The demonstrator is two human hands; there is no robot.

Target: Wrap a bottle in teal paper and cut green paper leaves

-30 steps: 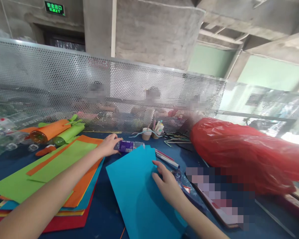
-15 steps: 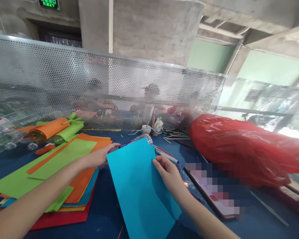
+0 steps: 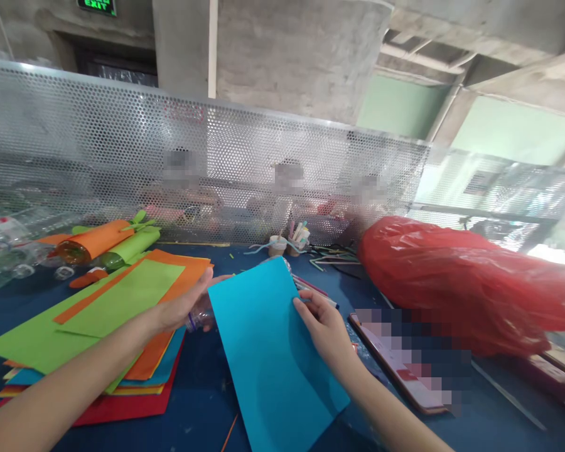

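Observation:
A bright blue sheet of paper (image 3: 273,358) slants in front of me, its right edge pinched between the thumb and fingers of my right hand (image 3: 322,320). To its left, my left hand (image 3: 195,301) is around a clear plastic bottle (image 3: 200,318) with a purple ring at the neck. Most of that bottle and some of the left fingers are hidden behind the sheet. Beside my left forearm lies a stack of coloured paper, with a light green sheet (image 3: 127,298) on top and orange, blue and red ones below.
Orange and green paper-wrapped bottles (image 3: 96,242) and clear bottles (image 3: 9,242) lie at the left. Cups of markers (image 3: 299,240) stand at the back by a perforated metal screen (image 3: 245,144), people beyond it. On the right are a phone (image 3: 395,364) and a red plastic bag (image 3: 452,282).
My left hand has turned, its thumb now raised, and the bottle's neck shows below it. The blue sheet and my right hand have shifted slightly right, the sheet now covering more of the bottle.

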